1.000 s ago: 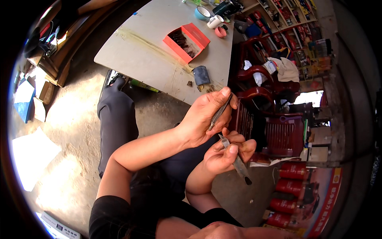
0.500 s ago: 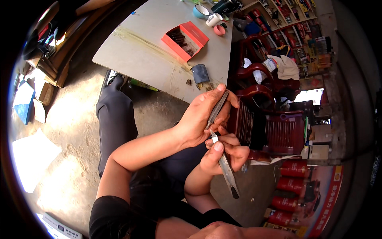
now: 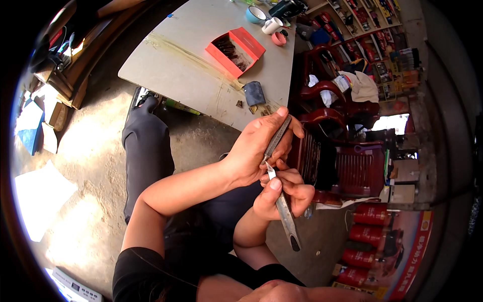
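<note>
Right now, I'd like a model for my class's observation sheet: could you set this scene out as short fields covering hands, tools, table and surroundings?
Left hand: gripping a dark rod
Right hand: gripping a metal blade tool
Blade tip: at the rod's lower end; contact unclear
Table: open red box, dark block, white mug, pink cup
Right of table: dark red wooden chair

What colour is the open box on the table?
The open box is orange-red, showing best in the head view.
</note>
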A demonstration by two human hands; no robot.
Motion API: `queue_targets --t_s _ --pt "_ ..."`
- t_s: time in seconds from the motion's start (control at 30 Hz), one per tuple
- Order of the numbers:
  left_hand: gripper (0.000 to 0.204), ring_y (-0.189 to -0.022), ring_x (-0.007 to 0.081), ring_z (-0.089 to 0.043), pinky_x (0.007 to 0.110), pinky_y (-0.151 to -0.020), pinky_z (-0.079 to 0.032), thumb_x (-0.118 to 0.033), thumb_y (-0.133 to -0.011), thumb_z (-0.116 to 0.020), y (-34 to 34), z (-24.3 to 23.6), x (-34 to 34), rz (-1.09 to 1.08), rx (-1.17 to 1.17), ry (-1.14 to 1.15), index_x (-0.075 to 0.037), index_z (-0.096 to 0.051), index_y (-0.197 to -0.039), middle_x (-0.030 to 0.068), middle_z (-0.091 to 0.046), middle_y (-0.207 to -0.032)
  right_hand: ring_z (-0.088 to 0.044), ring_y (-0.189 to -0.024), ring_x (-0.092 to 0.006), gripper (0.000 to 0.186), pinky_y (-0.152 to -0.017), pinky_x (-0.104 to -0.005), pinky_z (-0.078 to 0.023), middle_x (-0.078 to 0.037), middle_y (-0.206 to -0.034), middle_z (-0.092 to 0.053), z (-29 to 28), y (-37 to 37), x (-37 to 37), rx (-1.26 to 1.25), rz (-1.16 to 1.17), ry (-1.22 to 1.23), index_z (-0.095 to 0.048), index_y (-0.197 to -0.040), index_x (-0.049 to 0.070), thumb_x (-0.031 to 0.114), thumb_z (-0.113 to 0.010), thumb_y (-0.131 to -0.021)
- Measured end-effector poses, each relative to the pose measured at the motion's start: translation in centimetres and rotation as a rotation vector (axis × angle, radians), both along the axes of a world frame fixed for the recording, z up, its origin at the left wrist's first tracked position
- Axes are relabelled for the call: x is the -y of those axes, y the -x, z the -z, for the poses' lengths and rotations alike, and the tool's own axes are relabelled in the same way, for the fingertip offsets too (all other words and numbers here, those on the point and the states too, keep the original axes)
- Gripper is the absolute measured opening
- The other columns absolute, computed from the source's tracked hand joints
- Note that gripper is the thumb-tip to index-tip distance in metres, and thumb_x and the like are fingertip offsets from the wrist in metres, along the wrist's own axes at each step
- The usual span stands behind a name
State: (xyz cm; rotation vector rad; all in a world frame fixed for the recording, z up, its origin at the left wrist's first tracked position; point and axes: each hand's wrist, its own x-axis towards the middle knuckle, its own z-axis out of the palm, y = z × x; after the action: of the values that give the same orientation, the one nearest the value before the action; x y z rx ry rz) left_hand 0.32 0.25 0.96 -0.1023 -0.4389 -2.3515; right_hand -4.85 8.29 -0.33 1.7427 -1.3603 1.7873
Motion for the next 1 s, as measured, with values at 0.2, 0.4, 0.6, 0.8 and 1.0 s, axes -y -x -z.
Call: queue_targets --t_s 0.2,0.4,0.6,0.8,1.0 --pt "0.044 -0.035 0.0051 -0.026 0.019 -0.037 -0.025 -0.038 -0.099 -0.033 -0.14 -0.28 -0.01 -0.006 0.001 0.001 -0.001 -0.053 -0.086 -0.0024 -0.036 -0.044 -0.054 -0.05 -0.0153 0.028 -0.073 -0.0349 -0.053 -0.01 -0.054 -0.052 -0.04 0.09 -0.12 -0.024 0.005 -0.01 -0.035 -0.077 0.002 0.015 -0.059 -0.085" --pt "0.042 -0.036 0.0058 -0.027 0.02 -0.038 -0.026 -0.038 -0.099 -0.033 -0.11 0.1 0.13 0.032 0.004 -0.075 -0.003 -0.05 -0.083 -0.0024 -0.034 -0.043 -0.062 -0.058 -0.0211 0.026 -0.071 -0.0389 -0.056 -0.013 -0.063 -0.06 -0.34 0.74 -0.25 -0.044 -0.07 -0.064 -0.04 -0.075 0.002 0.009 -0.065 -0.08" --pt "0.042 -0.036 0.0065 -0.027 0.02 -0.038 -0.025 -0.038 -0.099 -0.034 -0.18 0.15 0.4 0.027 -0.039 -0.065 -0.003 -0.05 -0.083 -0.0021 -0.036 -0.043 -0.052 -0.047 -0.0148 0.027 -0.071 -0.036 -0.054 -0.011 -0.056 -0.053 -0.49 0.36 -0.34 0.045 -0.1 -0.094 -0.036 -0.076 0.003 0.011 -0.061 -0.082" --pt "0.044 -0.035 0.0058 -0.027 0.02 -0.037 -0.026 -0.038 -0.1 -0.033 0.09 0.09 0.11 0.046 -0.049 -0.035 -0.001 -0.052 -0.085 -0.0017 -0.037 -0.043 -0.046 -0.042 -0.0111 0.027 -0.071 -0.0327 -0.052 -0.01 -0.052 -0.05 -0.52 -0.05 0.02 0.126 -0.058 -0.026 -0.034 -0.079 0.004 0.014 -0.058 -0.085" --pt "0.044 -0.035 0.0053 -0.028 0.019 -0.037 -0.028 -0.038 -0.099 -0.033 0.19 0.2 0.18 0.03 -0.009 -0.033 -0.001 -0.052 -0.084 -0.002 -0.038 -0.044 -0.048 -0.044 -0.0112 0.026 -0.072 -0.034 -0.052 -0.009 -0.052 -0.051 -0.3 0.04 0.1 0.078 -0.036 -0.039 -0.035 -0.08 0.004 0.014 -0.058 -0.086"
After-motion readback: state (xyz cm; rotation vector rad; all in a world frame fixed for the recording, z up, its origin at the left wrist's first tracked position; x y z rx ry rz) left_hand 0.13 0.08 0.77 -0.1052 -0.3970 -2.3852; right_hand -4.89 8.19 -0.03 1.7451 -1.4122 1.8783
